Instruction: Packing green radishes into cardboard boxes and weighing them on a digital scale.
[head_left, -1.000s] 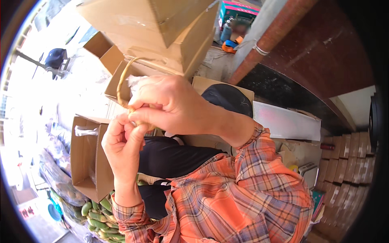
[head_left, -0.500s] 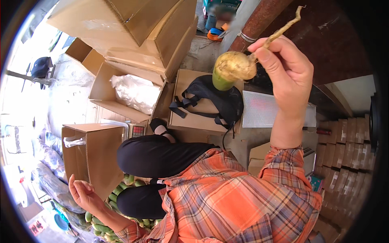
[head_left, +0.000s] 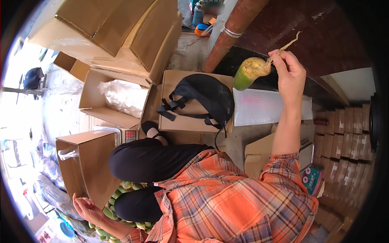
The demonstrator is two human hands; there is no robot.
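My right hand (head_left: 292, 75) pinches the thin tail root of a green radish (head_left: 251, 73) between thumb and fingers. The radish hangs out to the left of the hand, its yellowish root end towards me and its green end lower left. The tail sticks up past my fingertips. My left hand (head_left: 87, 208) holds nothing; its fingers are loosely curled and apart, beside an upright cardboard box (head_left: 97, 170). Close to that hand, a pile of green radishes (head_left: 111, 210) lies on the floor, partly hidden by my leg.
A black backpack (head_left: 202, 97) lies on a flat carton (head_left: 166, 85), with bubble wrap (head_left: 257, 107) to its right. An open box (head_left: 91, 95) holds clear plastic; large cartons (head_left: 109, 32) stand behind. A rusty pipe (head_left: 235, 24) rises ahead. Stacked cartons (head_left: 344, 137) line the right.
My right hand has moved slightly right and lower with the radish, which no longer overlaps the backpack. The whole view has shifted a little. My left hand stays beside the box.
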